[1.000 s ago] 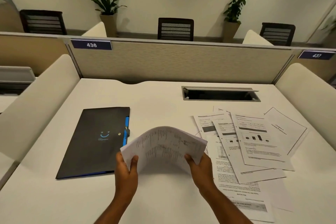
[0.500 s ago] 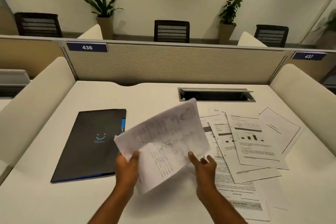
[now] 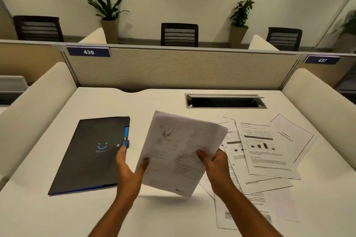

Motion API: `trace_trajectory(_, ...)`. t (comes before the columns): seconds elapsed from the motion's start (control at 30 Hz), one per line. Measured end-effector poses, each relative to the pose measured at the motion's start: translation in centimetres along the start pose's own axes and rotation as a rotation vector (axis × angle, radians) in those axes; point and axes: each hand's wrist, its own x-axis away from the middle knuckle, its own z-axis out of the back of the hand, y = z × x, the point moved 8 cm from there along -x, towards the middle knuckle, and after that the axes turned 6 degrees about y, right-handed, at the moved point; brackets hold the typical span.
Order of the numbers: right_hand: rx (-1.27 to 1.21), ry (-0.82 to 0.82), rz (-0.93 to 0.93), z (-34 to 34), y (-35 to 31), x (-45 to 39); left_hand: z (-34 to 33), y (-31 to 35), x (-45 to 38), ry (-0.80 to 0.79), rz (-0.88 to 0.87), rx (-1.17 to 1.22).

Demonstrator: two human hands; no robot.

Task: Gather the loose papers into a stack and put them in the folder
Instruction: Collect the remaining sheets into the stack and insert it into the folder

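1. Sheaf (image 3: pixel 183 152): a few printed sheets held up off the desk, tilted, in front of the person, between folder and loose sheets; blurred, exact count cannot be told.
2. Handling, my guess: very light; floppy, will sag or fan out if held by one corner; sheets can slide on each other; creases easily; best taken along a long edge or at two opposite edges, thumb on top, fingers under; tap an edge on the desk to square it.
3. Right hand (image 3: pixel 216 167): grips the sheaf's lower right edge, thumb on the printed face, fingers curled behind.
4. Left hand (image 3: pixel 128 169): at the sheaf's lower left edge, thumb on or against the paper, fingers stretched out toward the folder; looks like support more than a pinch, cannot be sure.
5. Loose papers (image 3: pixel 267 152): overlapping, askew, flat on the desk right of the sheaf; one with a bar chart on top; more poke out near the right forearm; not yet gathered.
6. Folder (image 3: pixel 86 156): dark, closed, flat on the desk left of the sheaf; blue strip and clasp on its right edge, just beside the left fingertips; stiffer than paper, likely needs one hand to open.
7. Desk (image 3: pixel 48 213): white, smooth, so flat sheets may be hard to lift; slide one to an edge or over another first.
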Motion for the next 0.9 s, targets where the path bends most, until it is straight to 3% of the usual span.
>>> trace_trajectory(0.1, 0.071, -0.058, 0.066, -1.1, -0.7, 0.7, -1.6, 3.8, -0.5, -0.218, -0.148, 0.043)
trace_trajectory(0.17, 0.085, -0.041, 0.119, -1.4, -0.9, 1.2, -1.9, 5.0, -0.6, -0.262, -0.185, 0.082)
trace_trajectory(0.33, 0.112, 0.049, 0.150, -1.8, 1.1, 2.6, -0.9, 1.5, 1.0, -0.132, -0.165, 0.065)
trace_trajectory(0.47, 0.225, -0.046, 0.041, -2.9, 5.6, 3.1, -1.1, -2.2, 2.6, -0.132, -0.064, -0.026)
trace_trajectory(0.67, 0.418, -0.137, 0.066, -1.7, 5.8, 0.9, -0.7, -2.8, -0.1, -0.079, -0.048, -0.238)
trace_trajectory(0.9, 1.064, 0.199, 0.125, 7.1, 8.3, -1.5, 0.0, -9.8, -1.2, -0.108, 0.225, -0.452)
